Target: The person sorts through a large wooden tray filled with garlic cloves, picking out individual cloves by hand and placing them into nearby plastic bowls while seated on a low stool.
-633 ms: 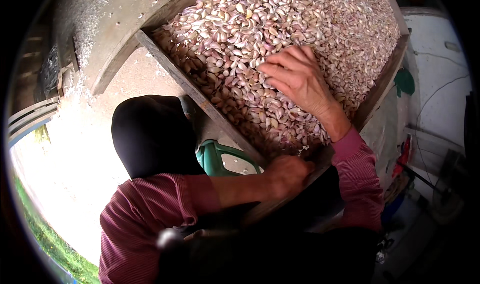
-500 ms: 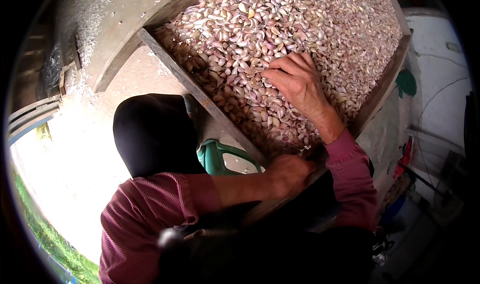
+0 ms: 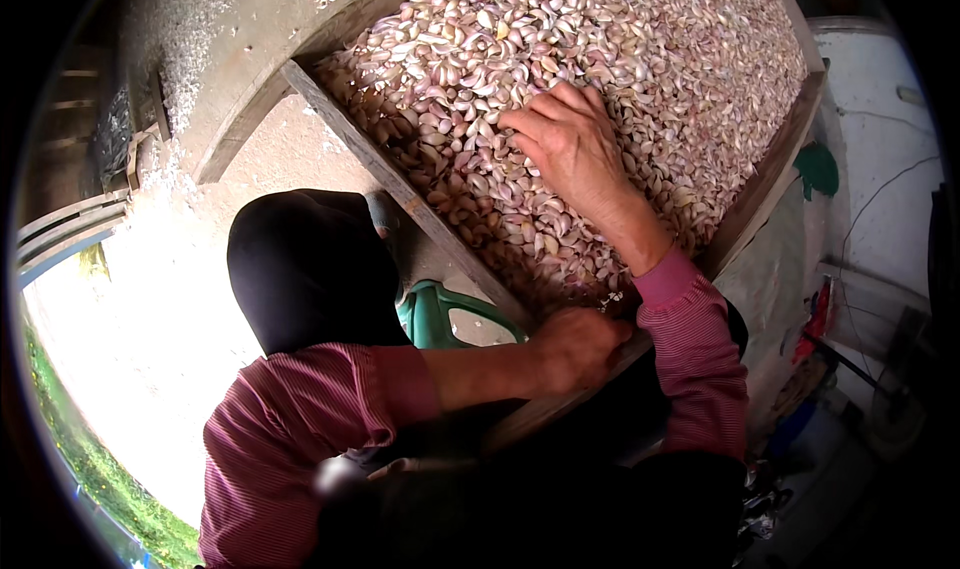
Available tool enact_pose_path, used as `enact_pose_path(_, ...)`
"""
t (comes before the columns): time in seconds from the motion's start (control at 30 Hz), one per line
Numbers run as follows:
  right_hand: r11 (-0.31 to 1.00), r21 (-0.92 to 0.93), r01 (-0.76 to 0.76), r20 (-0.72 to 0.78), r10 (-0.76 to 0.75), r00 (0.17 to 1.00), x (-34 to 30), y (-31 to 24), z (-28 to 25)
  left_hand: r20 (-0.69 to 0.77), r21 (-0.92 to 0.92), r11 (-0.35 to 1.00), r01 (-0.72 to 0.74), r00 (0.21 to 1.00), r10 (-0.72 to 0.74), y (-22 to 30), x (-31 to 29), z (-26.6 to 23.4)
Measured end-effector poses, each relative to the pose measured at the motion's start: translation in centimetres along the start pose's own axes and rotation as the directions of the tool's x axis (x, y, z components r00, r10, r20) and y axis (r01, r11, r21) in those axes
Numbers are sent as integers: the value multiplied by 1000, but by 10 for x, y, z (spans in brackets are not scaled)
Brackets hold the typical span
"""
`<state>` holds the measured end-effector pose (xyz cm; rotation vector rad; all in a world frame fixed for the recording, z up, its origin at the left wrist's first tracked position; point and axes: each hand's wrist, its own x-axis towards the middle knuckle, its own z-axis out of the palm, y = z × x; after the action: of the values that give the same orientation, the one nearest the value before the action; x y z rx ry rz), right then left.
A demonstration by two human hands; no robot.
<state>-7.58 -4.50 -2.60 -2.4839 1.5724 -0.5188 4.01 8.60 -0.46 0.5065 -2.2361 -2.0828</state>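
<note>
Head view: garlic cloves [image 3: 620, 59], pale and pinkish purple, fill the upper middle and upper right of the frame in a thick heap. They lie in a wooden tray [image 3: 405, 197] with low plank sides, set at a slant so that one corner points down toward the centre.

Just right of centre, the right hand [image 3: 578, 159] rests palm down on the heap, its fingers [image 3: 533, 123] bent and pointing to the upper left, their tips among the cloves. I cannot tell whether they pinch one. Below it, at the tray's lowest corner, the left hand [image 3: 583, 349] is curled like a loose fist by the near plank; whatever it may grip is hidden, so I cannot tell.

Both forearms wear striped maroon sleeves [image 3: 695, 354], one from the lower left, one from the lower right. Left of the tray's corner is a green plastic thing [image 3: 430, 316] with a looped handle, beside a black-clothed knee [image 3: 310, 269].

Farther out, bright ground [image 3: 150, 369] spreads across the left, with grass [image 3: 130, 499] at lower left. Along the right edge, a thin cable [image 3: 880, 187] crosses a whitish panel [image 3: 875, 84].
</note>
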Motion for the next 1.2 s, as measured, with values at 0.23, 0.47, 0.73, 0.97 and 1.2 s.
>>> enact_pose_path(0.23, 937, 264, -228, -31, 245, 969, 4, 16, -18, -36, 13, 1000, 17, 999, -17, 1, 0, -1)
enact_pose_path(0.47, 981, 151, 125, -19, -124, 992, -2, -20, -16, 0, 54, 998, 39, 999, -39, 7, 0, -2)
enact_pose_path(0.73, 991, -130, 14, 76, -4, 997, -32, 54, -34, -47, 47, 997, -53, 997, 55, 8, -9, -4)
enact_pose_path(0.97, 999, 17, 30, -46, -29, 998, -48, -6, -48, -156, 205, 899, -386, 894, 419, 11, -32, 8)
enact_pose_path(1.2, 968, 188, 163, 178, -197, 964, -85, -34, -25, -43, 226, 843, -488, 859, 509, 8, -67, 28)
